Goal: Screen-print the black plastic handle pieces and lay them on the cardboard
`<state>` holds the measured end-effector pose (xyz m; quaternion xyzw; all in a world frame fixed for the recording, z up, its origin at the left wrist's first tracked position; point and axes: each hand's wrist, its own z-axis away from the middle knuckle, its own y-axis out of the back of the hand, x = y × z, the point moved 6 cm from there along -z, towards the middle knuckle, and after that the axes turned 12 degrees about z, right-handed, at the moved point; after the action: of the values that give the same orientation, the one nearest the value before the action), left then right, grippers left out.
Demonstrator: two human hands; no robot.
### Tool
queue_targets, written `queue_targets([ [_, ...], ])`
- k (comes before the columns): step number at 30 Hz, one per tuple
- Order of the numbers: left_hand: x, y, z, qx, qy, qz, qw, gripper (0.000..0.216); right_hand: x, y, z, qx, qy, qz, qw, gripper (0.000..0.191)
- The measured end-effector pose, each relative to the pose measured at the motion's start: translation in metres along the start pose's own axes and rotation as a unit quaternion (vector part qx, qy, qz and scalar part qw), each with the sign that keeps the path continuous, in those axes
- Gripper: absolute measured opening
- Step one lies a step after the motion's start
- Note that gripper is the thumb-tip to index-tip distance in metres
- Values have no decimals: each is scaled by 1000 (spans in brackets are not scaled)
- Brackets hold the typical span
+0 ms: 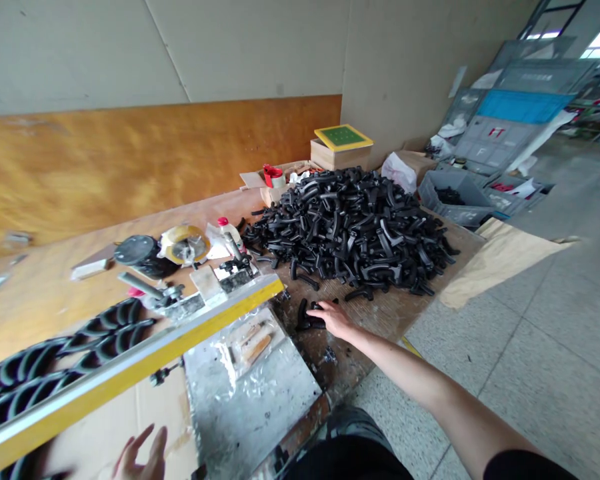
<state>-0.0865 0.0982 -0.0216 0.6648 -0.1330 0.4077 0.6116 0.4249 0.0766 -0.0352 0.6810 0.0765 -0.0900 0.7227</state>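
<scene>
Left hand [140,457] is cut off by the bottom edge, blurred. Right hand [333,319] fingertips hide part of the black handle [307,319] beneath them.

Your right hand [333,319] rests on a matt black plastic handle [310,319]; at 12 o'clock from it the heap of handles [353,227] shows the same dull moulded plastic, ribbed on the grips. The surface [45,300] looks like worn brown board, scuffed and stained. At 8 o'clock, a frame [130,373] has a glossy yellow edge, beside a crinkled shiny plastic sheet [253,387].
</scene>
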Motion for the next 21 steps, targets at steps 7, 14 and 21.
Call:
queue_targets([
  [7,7,9,8,-5,41,21,999,57,22,56,-8,124,-93,-226,962,29],
  [14,41,10,25,15,13,131,991,49,-83,56,-39,104,53,-408,906,30],
  [21,41,17,35,24,5,143,989,45,-169,14,-65,39,251,-189,948,20],
])
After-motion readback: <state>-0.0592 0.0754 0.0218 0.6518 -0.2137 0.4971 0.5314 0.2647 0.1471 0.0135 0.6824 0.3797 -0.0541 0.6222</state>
